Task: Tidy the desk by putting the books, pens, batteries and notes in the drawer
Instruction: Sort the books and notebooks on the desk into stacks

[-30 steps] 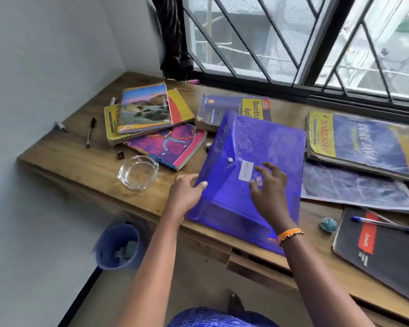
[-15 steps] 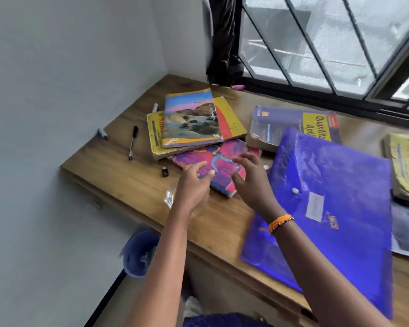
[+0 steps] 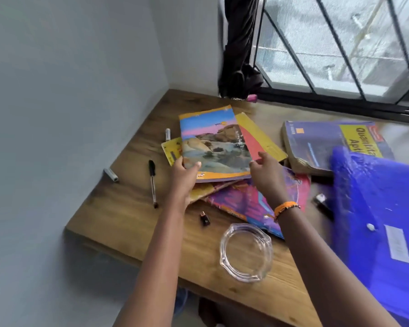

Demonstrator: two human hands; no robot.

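A stack of books lies at the desk's left. On top is a landscape-cover notebook (image 3: 213, 142), over a yellow book (image 3: 262, 135) and a pink-purple book (image 3: 243, 204). My left hand (image 3: 183, 175) grips the stack's near left corner, thumb on the landscape cover. My right hand (image 3: 267, 175) holds the near right corner of the same cover. A thick blue and yellow book (image 3: 321, 145) lies to the right. A black pen (image 3: 152, 182) and two batteries (image 3: 111, 174) (image 3: 167, 134) lie left of the stack.
A blue plastic folder (image 3: 383, 208) covers the desk's right side. A glass ashtray (image 3: 246, 252) sits near the front edge, a small black adapter (image 3: 204, 218) beside it. Another small black item (image 3: 322, 201) lies by the folder. The wall bounds the wooden desk (image 3: 118, 215) on the left, the window at the back.
Both hands left the blue folder, moved left over the ashtray, and now hold the near corners of the book stack. The view has swung left.
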